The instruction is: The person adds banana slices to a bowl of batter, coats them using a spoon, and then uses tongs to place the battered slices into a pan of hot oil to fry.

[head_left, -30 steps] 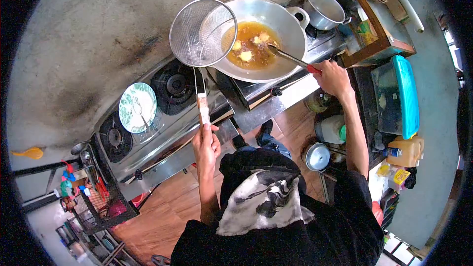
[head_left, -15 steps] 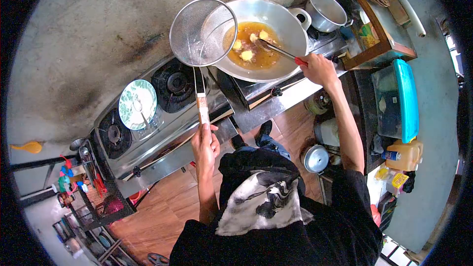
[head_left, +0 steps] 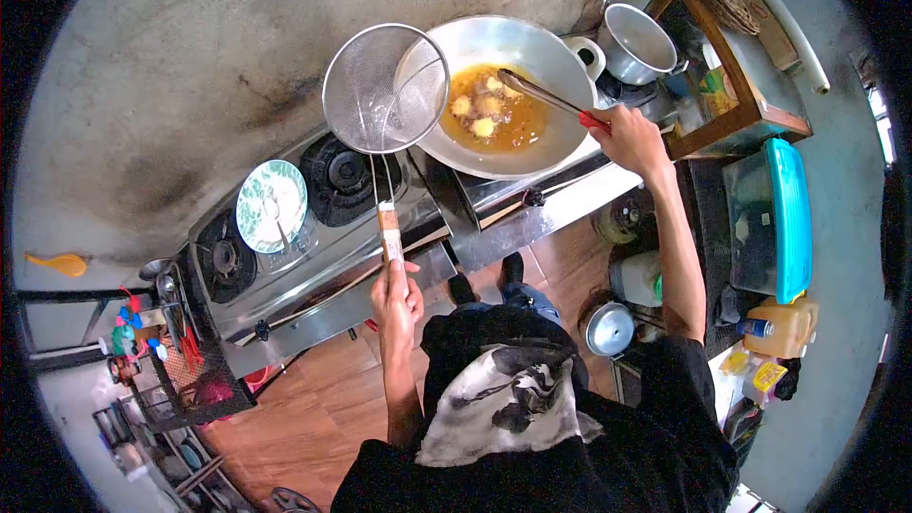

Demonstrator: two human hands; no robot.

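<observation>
Left hand [head_left: 397,294]: closed around the wooden end of a strainer [head_left: 385,88] handle, arm stretched forward. The round mesh bowl of the strainer is held level, overlapping the left rim of the wok [head_left: 560,62] and the edge of the stove [head_left: 328,261] beside it.

Right hand [head_left: 635,140]: closed around the red grip of metal tongs [head_left: 546,98]. The tips of the tongs reach over the far side of the oil; whether they pinch a piece cannot be told.

Wok: wide, pale metal, set on the right-hand burner. Holds a pool of amber oil [head_left: 518,128] with several small golden pieces of food [head_left: 483,109] floating close together near the middle.

Pot [head_left: 635,43]: bare metal, just beyond the right rim of the wok; its inside is in shadow.

Plate [head_left: 272,206]: green and white pattern, resting on the left part of the stove, with a spoon lying across it.

Plastic box [head_left: 760,218]: clear sides, blue lid, on the counter well to the right of the right arm; contents unclear.

Bottle [head_left: 784,323]: yellow liquid inside, standing near the plastic box.

Wire rack [head_left: 190,380]: lower left, beside the stove, holding small colourful items too small to tell apart.
</observation>
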